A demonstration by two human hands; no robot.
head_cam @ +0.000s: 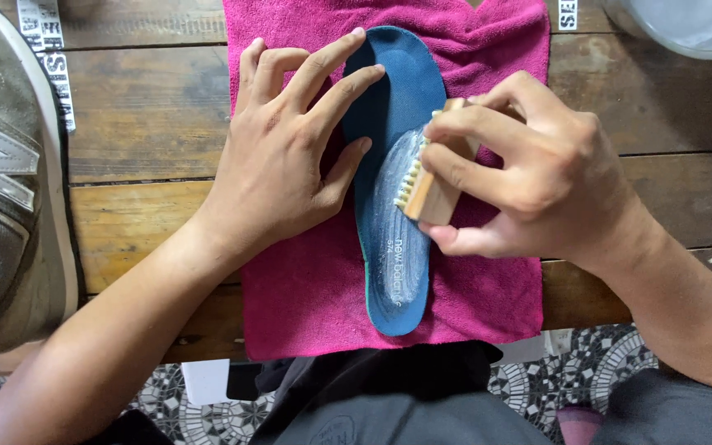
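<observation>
Insole (395,272), dark blue, lying lengthwise down the middle of the towel, toe end away from the body, heel end close to the near table edge. White foam smeared over its middle stretch.

Going by size now. Wooden plank table (142,124), brown, worn, stretching right across the view. Grey sneaker (2,181) at the far left edge, upper facing up, well apart from the towel. Magenta towel (306,297) spread flat on the planks, under the insole, near edge hanging just over the table's rim. Clear round container (686,25) cut off by the top right corner. Patterned tile floor (587,379) showing below the table edge.

Left hand (286,156) spread flat, fingers apart, fingertips pressing on the insole's left side near the toe end, palm resting on the towel. Nothing gripped there, just pinning down.

Right hand (529,177) clamped round a small wooden brush (434,177), fingers curled over the top, thumb underneath. Pale bristles tilted down to the left, touching the foamy patch on the insole's middle.
</observation>
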